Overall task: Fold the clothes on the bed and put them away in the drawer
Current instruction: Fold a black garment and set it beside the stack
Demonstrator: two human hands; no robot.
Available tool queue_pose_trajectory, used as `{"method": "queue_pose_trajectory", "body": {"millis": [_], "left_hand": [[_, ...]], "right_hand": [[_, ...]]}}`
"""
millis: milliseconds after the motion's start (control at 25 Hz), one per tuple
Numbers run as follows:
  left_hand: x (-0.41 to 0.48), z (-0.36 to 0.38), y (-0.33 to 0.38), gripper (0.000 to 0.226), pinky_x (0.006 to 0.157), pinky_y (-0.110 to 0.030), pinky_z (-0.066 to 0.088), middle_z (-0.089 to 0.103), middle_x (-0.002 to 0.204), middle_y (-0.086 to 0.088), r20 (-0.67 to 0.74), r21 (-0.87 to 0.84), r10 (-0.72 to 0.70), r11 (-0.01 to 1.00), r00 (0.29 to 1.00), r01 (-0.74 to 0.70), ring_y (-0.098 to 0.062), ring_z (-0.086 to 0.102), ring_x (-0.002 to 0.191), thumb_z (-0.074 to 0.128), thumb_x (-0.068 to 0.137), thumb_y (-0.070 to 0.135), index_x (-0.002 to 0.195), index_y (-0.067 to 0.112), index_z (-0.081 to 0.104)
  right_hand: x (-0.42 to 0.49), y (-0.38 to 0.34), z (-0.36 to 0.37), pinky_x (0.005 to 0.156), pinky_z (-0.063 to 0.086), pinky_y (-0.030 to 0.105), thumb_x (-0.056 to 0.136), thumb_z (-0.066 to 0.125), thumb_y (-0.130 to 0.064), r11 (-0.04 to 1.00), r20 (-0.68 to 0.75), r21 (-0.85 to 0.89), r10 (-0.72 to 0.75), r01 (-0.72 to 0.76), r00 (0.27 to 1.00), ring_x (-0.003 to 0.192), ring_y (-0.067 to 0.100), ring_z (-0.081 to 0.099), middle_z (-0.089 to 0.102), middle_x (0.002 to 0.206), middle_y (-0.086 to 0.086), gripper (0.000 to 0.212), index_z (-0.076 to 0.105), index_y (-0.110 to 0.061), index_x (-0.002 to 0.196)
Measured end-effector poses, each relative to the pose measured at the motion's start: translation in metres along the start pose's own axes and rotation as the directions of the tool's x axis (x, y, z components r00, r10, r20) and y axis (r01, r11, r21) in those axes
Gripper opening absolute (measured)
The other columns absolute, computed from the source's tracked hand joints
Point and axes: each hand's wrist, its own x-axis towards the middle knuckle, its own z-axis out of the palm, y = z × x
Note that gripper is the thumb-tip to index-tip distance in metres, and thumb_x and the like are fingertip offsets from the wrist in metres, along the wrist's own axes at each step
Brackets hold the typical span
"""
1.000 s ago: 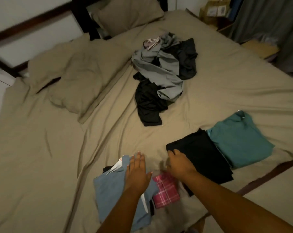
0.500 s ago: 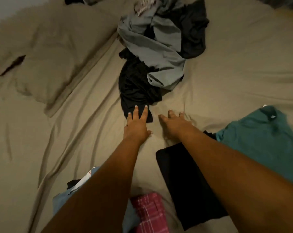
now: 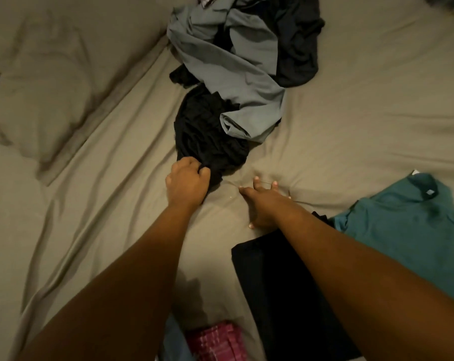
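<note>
Gripping near edge of crumpled black garment [image 3: 210, 134] with left hand [image 3: 188, 182], fingers curled into cloth. Pressing right hand [image 3: 263, 204] on tan bed sheet [image 3: 90, 204] just beside, fingers spread, holding nothing. Black garment at near end of unfolded pile mid-bed, partly under grey garment [image 3: 231, 66]. Folded, nearer: black piece [image 3: 280, 295] under right forearm, teal shirt [image 3: 408, 230] beside it; pink plaid cloth [image 3: 218, 342], blue cloth [image 3: 173, 342] at bottom edge. Pillow [image 3: 51, 82] far left.
</note>
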Motion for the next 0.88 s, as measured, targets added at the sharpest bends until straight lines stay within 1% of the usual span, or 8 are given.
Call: {"method": "queue_pose_trajectory", "body": {"millis": [80, 160, 280, 360, 440, 520, 680, 880], "left_hand": [[-0.018, -0.004, 0.008, 0.029, 0.094, -0.042, 0.047, 0.064, 0.11, -0.017, 0.092, -0.386, -0.158, 0.904, 0.983, 0.182, -0.032, 0.058, 0.101, 0.041, 0.097, 0.027, 0.1, 0.008, 0.062], [-0.044, -0.014, 0.014, 0.033, 0.098, -0.043, 0.05, 0.067, 0.115, -0.015, 0.271, -0.704, -0.303, 0.585, 0.914, 0.403, -0.029, 0.062, 0.103, 0.042, 0.095, 0.029, 0.11, 0.011, 0.065], [-0.083, -0.019, 0.017, 0.046, 0.099, -0.051, 0.053, 0.071, 0.113, -0.017, 0.477, -0.769, -0.306, 0.309, 0.824, 0.56, -0.035, 0.066, 0.106, 0.052, 0.082, 0.039, 0.111, 0.008, 0.07], [-0.11, -0.029, 0.024, 0.033, 0.102, -0.053, 0.049, 0.068, 0.11, -0.023, 0.506, -0.706, -0.235, 0.44, 0.83, 0.555, -0.038, 0.063, 0.106, 0.052, 0.089, 0.031, 0.093, 0.002, 0.067], [-0.146, -0.042, 0.036, 0.025, 0.102, -0.045, 0.048, 0.07, 0.107, -0.014, 0.508, -0.706, -0.163, 0.485, 0.846, 0.517, -0.028, 0.064, 0.106, 0.048, 0.102, 0.022, 0.088, 0.013, 0.067], [-0.176, -0.064, 0.041, 0.029, 0.089, -0.027, 0.052, 0.075, 0.093, 0.006, 0.475, -0.749, -0.073, 0.49, 0.877, 0.446, -0.008, 0.069, 0.094, 0.049, 0.105, 0.033, 0.088, 0.022, 0.069], [-0.228, -0.141, 0.047, 0.045, 0.063, -0.015, 0.041, 0.052, 0.07, 0.011, 0.188, -0.657, 0.066, 0.75, 0.98, 0.075, -0.001, 0.053, 0.064, 0.046, 0.094, 0.064, 0.075, 0.023, 0.048], [-0.251, -0.255, 0.059, 0.058, 0.099, -0.028, 0.044, 0.04, 0.138, 0.017, -0.075, -0.573, 0.353, 0.75, 0.933, -0.33, 0.001, 0.043, 0.127, 0.067, 0.086, 0.054, 0.137, 0.055, 0.039]], "right_hand": [[0.0, 0.002, 0.001, 0.113, 0.015, 0.075, 0.08, 0.082, -0.037, 1.0, 0.004, 0.013, 0.003, -0.003, 1.0, 0.151, 0.046, -0.012, -0.018, 0.167, -0.006, 0.105, 0.01, -0.048, 0.155], [0.0, 0.0, -0.001, 0.117, 0.014, 0.07, 0.082, 0.074, -0.048, 0.999, 0.025, 0.031, 0.024, -0.025, 0.999, 0.153, 0.044, -0.007, -0.009, 0.169, -0.001, 0.097, 0.013, -0.041, 0.158], [-0.022, -0.014, -0.023, 0.122, 0.02, 0.049, 0.101, 0.039, -0.051, 0.886, -0.033, 0.459, 0.098, -0.072, 0.995, 0.15, 0.037, 0.023, 0.023, 0.165, 0.014, 0.067, 0.028, -0.017, 0.158], [-0.049, -0.029, -0.034, 0.113, 0.038, 0.041, 0.107, 0.036, -0.039, 0.302, -0.025, 0.953, 0.169, -0.028, 0.985, 0.136, 0.035, 0.047, 0.045, 0.153, 0.018, 0.054, 0.045, -0.006, 0.148], [-0.09, -0.05, -0.038, 0.102, 0.05, 0.044, 0.103, 0.04, -0.051, -0.374, 0.016, 0.928, 0.055, 0.006, 0.998, 0.119, 0.035, 0.062, 0.061, 0.137, 0.019, 0.059, 0.06, -0.007, 0.137], [-0.132, -0.068, -0.04, 0.097, 0.053, 0.047, 0.098, 0.045, -0.06, -0.611, -0.056, 0.791, -0.017, 0.034, 0.998, 0.113, 0.039, 0.067, 0.066, 0.129, 0.022, 0.065, 0.068, -0.007, 0.128], [-0.224, -0.097, -0.057, 0.102, 0.05, 0.05, 0.093, 0.051, -0.065, -0.68, -0.139, 0.732, -0.091, 0.04, 0.986, 0.115, 0.041, 0.065, 0.064, 0.131, 0.023, 0.069, 0.073, -0.006, 0.121], [-0.373, -0.133, -0.111, 0.068, 0.062, 0.039, 0.076, 0.057, -0.054, -0.59, -0.406, 0.747, -0.041, 0.306, 0.913, 0.078, 0.031, 0.074, 0.074, 0.095, 0.017, 0.057, 0.082, -0.006, 0.093]]}}
